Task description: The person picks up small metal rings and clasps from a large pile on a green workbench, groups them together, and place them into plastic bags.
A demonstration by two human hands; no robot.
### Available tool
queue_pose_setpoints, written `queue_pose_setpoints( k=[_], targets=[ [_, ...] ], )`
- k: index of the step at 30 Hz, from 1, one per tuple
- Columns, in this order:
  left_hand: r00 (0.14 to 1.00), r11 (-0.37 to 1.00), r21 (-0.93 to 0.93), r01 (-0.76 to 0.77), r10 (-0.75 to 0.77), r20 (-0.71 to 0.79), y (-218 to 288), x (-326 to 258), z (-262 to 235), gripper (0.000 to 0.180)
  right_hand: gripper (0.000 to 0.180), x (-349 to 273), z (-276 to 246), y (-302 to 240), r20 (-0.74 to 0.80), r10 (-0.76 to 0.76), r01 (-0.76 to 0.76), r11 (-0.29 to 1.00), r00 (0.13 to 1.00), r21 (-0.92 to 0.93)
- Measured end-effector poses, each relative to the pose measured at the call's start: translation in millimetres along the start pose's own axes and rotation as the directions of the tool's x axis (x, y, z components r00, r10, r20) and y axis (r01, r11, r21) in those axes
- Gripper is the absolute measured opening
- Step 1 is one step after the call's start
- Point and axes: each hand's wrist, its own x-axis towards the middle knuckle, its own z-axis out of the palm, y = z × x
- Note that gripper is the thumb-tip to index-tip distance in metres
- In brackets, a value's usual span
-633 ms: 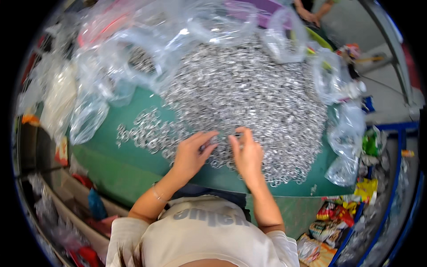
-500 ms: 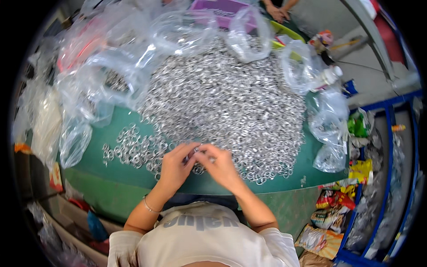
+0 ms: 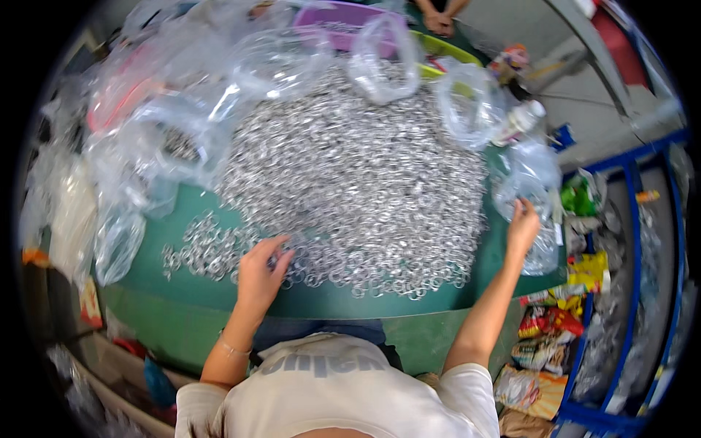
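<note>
A broad heap of small silver metal rings [image 3: 350, 168] covers the middle of the green table [image 3: 197, 288]. At the heap's near left edge, my left hand [image 3: 261, 266] has its fingers curled toward the thumb, with silver rings showing between them. A looser patch of rings [image 3: 208, 248] lies just left of that hand. Out to the right, my right hand [image 3: 522, 230] is over a clear plastic bag [image 3: 540, 255] at the table's edge. Its fingers are pressed together; what they hold, if anything, is too small to make out.
Clear plastic bags [image 3: 120, 237] crowd the left and far sides. Purple [image 3: 310, 16] and yellow-green [image 3: 456, 50] bins stand at the back, near another person's hands [image 3: 439, 23]. A white bottle [image 3: 522, 120] leans at the far right. Blue shelving [image 3: 635, 241] and snack packets [image 3: 548, 328] are right of the table.
My hands were together over the near edge of the heap. The right has swung far right to the plastic bag; the left has shifted slightly left. The view has moved a little.
</note>
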Motion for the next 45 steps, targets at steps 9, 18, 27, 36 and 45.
queue_pose_setpoints(
  k=[9, 18, 27, 36, 45],
  targets=[
    [0.986, 0.964, 0.255, -0.077, 0.036, 0.162, 5, -7, 3, 0.023, 0.022, -142, -20, -166, 0.617, -0.534, -0.058, 0.727, 0.578, 0.684],
    [0.996, 0.895, 0.445, 0.015, -0.051, 0.07, -17, -2, -13, 0.015, 0.013, -177, -9, -201, 0.368, -0.712, 0.434, 0.673, 0.598, 0.599],
    [0.97, 0.948, 0.287, -0.135, 0.068, 0.232, 1, 9, 27, 0.014, 0.011, -187, -11, -217, 0.379, -0.713, 0.477, 0.687, 0.59, 0.549],
    [0.997, 0.973, 0.218, -0.071, 0.061, 0.05, -9, -5, 5, 0.008, 0.004, -178, -12, -218, 0.482, -0.669, 0.206, 0.681, 0.565, 0.703],
    [0.999, 0.977, 0.213, 0.014, -0.007, -0.032, -10, -1, -1, 0.006, 0.003, -139, -23, -164, 0.508, -0.398, -0.159, 0.647, 0.764, 0.746]
  ],
)
